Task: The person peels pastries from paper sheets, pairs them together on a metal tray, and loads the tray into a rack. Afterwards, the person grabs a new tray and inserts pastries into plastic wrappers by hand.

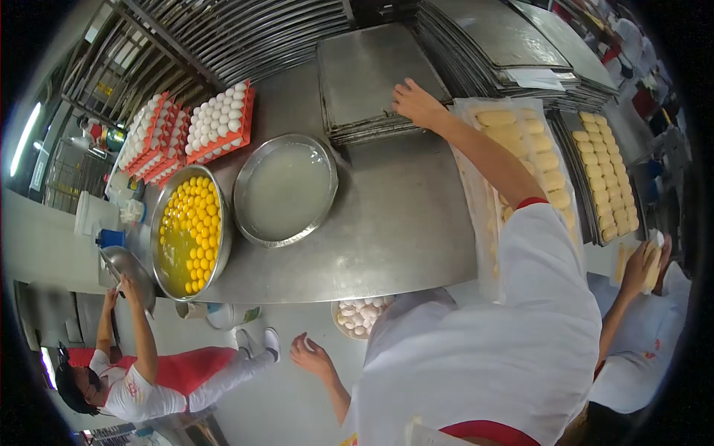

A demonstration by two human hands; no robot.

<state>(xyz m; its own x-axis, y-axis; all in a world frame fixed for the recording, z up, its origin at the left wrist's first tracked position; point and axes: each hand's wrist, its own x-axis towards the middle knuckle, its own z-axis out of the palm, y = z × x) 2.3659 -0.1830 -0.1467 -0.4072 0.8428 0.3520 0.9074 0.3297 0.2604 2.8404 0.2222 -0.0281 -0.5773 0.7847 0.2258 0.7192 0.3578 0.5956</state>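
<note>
My right hand reaches across the table, over the right part of the top baking tray in a flat stack. Its fingers are apart and hold nothing; I cannot tell whether they touch the metal. Low beside the table's front edge, my left hand hangs in the air with fingers loosely spread and nothing in it. Below the table edge, near that hand, a bowl of eggshells is partly hidden by my shirt. Under my right forearm lie long pale bread rolls on a lined tray.
On the steel table stand a basin of cloudy liquid, a bowl of cracked eggs and egg cartons. More trays are stacked behind. A co-worker handles a metal bowl at left; another works at right.
</note>
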